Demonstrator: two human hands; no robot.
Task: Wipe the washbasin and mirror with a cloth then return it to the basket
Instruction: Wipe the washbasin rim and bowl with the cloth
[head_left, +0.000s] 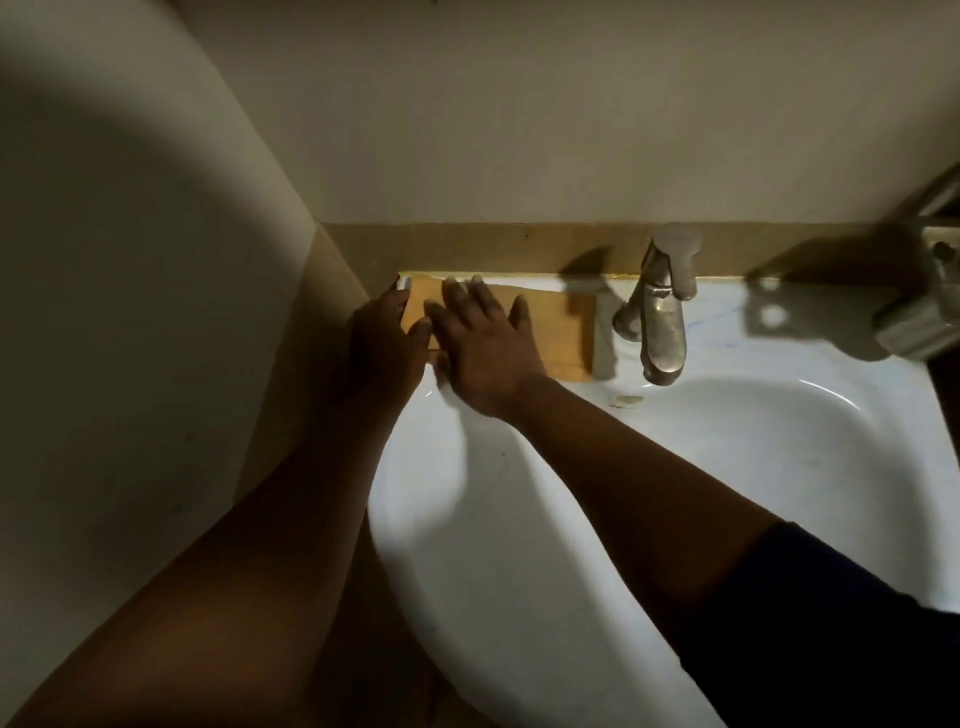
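Observation:
A folded orange-tan cloth (558, 332) lies flat on the back left ledge of the white washbasin (753, 452), just left of the tap. My right hand (480, 348) rests palm down on the cloth with fingers spread. My left hand (384, 343) sits at the cloth's left end, fingertips touching its edge near the wall corner. Whether the left fingers pinch the cloth is unclear in the dim light. No mirror or basket is in view.
A metal tap (660, 317) stands at the back middle of the basin. Another metal fitting (924, 301) juts in from the right edge. A beige wall runs along the left and back, with a tan tile strip (493, 247) above the ledge.

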